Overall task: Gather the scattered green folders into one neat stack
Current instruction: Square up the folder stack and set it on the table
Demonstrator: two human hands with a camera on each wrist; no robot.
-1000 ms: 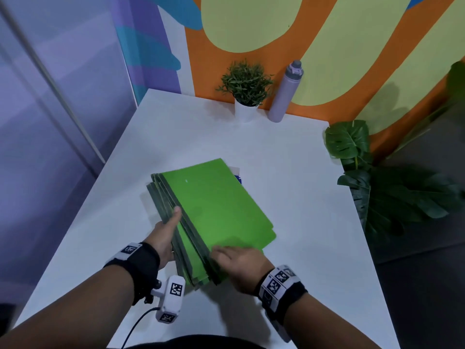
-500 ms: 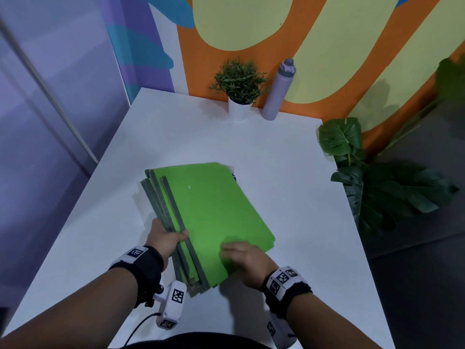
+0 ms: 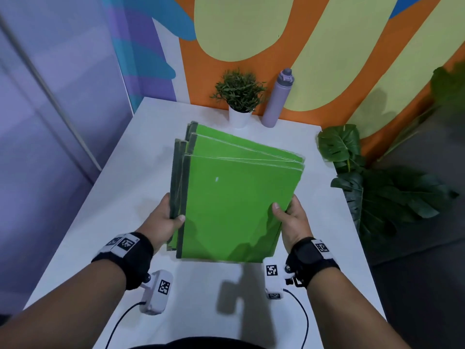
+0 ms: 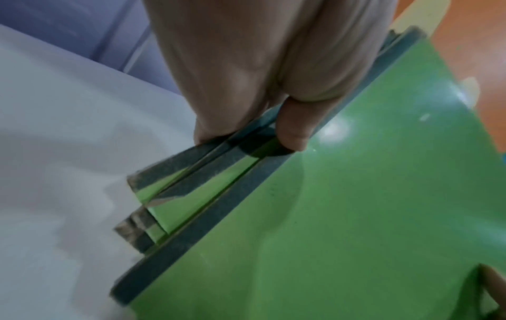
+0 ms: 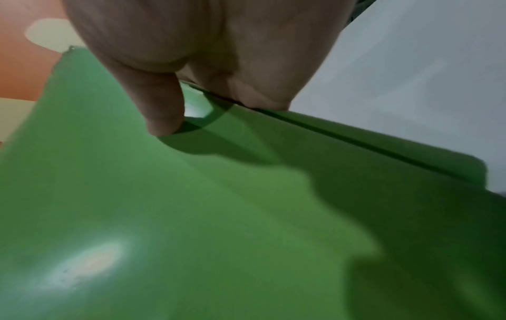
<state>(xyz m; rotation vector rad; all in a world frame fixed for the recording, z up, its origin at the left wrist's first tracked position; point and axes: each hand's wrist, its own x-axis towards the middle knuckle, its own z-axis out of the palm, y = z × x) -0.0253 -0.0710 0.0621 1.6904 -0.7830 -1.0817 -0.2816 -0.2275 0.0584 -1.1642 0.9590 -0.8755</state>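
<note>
The left hand (image 3: 164,217) is clamped on the spine side of the green folders (image 3: 234,197), thumb (image 4: 294,127) laid on the top cover and the fingers tucked underneath. Five dark spines can be counted fanned out beside that thumb, though the exact number of folders cannot be told. One bundle is held, lifted clear of the white worktop (image 3: 130,172) and tilted up toward the camera, its far corners unevenly splayed. The right hand (image 3: 293,222) is gripped on the open edge, its thumb on the cover and the fingers hidden below. Beyond the fingers, one potted plant (image 3: 239,96) and one lilac bottle (image 3: 276,99) are seen at the wall. Half a second earlier the pile lay flat on the worktop under both hands; it has since been raised and turned square to the body.
</note>
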